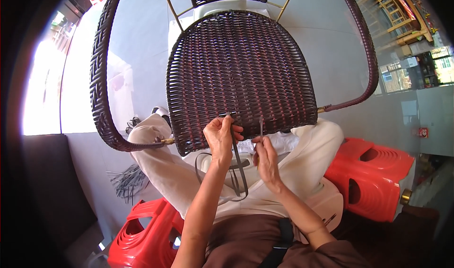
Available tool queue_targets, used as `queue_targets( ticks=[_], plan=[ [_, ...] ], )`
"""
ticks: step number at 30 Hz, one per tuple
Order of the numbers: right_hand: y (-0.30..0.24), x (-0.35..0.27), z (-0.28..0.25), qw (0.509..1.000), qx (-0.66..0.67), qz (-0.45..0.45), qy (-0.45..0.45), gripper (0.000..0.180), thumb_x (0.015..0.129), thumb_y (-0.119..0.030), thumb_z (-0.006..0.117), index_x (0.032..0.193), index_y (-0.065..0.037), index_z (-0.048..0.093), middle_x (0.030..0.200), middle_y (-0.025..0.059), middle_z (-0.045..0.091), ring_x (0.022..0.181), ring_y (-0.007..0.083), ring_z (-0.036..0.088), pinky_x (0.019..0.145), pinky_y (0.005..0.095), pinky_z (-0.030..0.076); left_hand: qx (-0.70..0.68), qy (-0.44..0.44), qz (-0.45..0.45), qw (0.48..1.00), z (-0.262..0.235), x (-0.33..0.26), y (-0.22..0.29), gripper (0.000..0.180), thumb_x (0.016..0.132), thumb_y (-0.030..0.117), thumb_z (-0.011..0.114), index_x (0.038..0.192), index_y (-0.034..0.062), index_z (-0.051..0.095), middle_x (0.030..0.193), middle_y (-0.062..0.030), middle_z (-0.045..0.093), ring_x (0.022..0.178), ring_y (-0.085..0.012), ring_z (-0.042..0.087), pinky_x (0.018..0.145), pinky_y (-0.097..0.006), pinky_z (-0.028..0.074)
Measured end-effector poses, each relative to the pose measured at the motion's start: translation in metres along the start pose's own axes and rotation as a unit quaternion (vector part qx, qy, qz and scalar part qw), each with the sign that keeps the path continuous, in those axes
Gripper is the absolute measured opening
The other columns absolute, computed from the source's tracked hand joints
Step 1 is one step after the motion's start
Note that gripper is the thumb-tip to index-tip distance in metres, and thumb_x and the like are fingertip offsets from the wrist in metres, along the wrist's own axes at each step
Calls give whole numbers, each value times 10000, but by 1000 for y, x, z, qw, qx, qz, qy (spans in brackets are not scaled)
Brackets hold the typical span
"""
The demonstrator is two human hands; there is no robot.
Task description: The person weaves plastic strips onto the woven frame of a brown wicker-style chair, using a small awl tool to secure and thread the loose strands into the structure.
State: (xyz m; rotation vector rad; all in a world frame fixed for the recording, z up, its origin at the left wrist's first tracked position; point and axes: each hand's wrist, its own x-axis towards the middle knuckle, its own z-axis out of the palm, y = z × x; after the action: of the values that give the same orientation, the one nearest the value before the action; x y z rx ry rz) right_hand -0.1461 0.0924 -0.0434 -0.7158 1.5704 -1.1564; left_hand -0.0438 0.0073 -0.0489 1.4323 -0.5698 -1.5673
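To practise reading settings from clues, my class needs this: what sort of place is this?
Probably an indoor space used as a small workshop, though it could be a home or shop: a dark woven chair, loose dark strips heaped on the grey floor, and red plastic stools.

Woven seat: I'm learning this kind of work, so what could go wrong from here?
The thin tool in the right hand points toward the seat close to the left hand, so a slip might jab a finger or mar the weave.

The dark strip below the left hand hangs in loose loops, so it could twist or snag.
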Motion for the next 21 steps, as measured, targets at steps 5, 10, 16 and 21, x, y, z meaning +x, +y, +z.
queue_targets(
  ticks=[5,10,16,21],
  plan=[
    [-47,30,-5,979,-184,-16,-83,186,897,-68,469,1033,-33,591,670,79,538,543,150,545,483,279,413,-14,12,11,1000,-3,2,-3,203,855,173,559,758,-6,568,580,-119,596,369,-138,497,345,-229,355],
    [-55,43,-5,879,-406,-248,-34,253,820,-161,594,1068,-125,626,731,122,606,653,304,602,572,386,476,25,24,3,999,1,1,0,206,858,172,549,754,-5,567,565,-91,576,366,-125,479,349,-227,352],
    [-49,47,-6,865,-429,-252,-71,238,826,-145,579,1058,-126,634,708,136,617,637,315,611,560,393,487,23,31,0,999,2,-1,1,206,861,170,542,749,-1,567,562,-75,569,372,-113,474,350,-221,348],
    [-50,48,-5,877,-407,-242,-84,221,839,-152,565,1044,-116,639,714,157,629,659,322,619,574,404,489,21,32,6,999,2,-2,1,203,860,168,544,747,0,566,559,-71,568,370,-113,474,349,-220,347]
  ],
)
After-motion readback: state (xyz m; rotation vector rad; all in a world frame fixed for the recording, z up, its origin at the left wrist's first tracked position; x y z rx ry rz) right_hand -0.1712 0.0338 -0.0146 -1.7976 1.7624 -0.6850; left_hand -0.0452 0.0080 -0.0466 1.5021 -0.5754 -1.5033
